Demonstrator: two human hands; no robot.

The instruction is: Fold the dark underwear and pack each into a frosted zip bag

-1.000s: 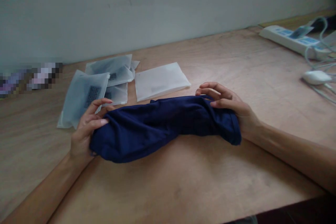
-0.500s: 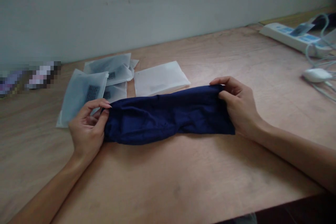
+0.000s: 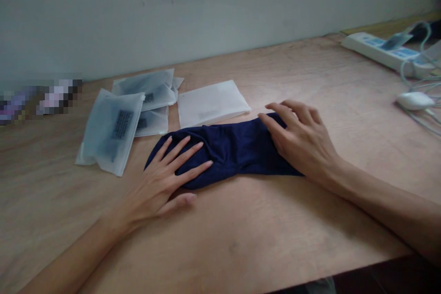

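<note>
A dark blue folded cloth (image 3: 237, 147) lies lengthwise on the wooden table (image 3: 234, 234), creased near its middle. My left hand (image 3: 168, 174) rests flat on its left end, fingers spread and thumb on the wood. Over the right end is my right hand (image 3: 299, 133), palm down with its fingers apart and slightly bent. Part of the cloth's right end is hidden under that hand. Just behind the cloth lies a flat white packet (image 3: 212, 101).
Several frosted zip bags (image 3: 110, 131) with dark contents and printed labels overlap at the back left. A white power strip (image 3: 382, 48) with cables and a white plug-like piece (image 3: 415, 99) lie at the right. A pale wall (image 3: 206, 14) stands behind the table.
Both hands have let go of the cloth's ends. My left hand has moved right and flattened onto the cloth; my right hand has opened and shifted slightly left over it.
</note>
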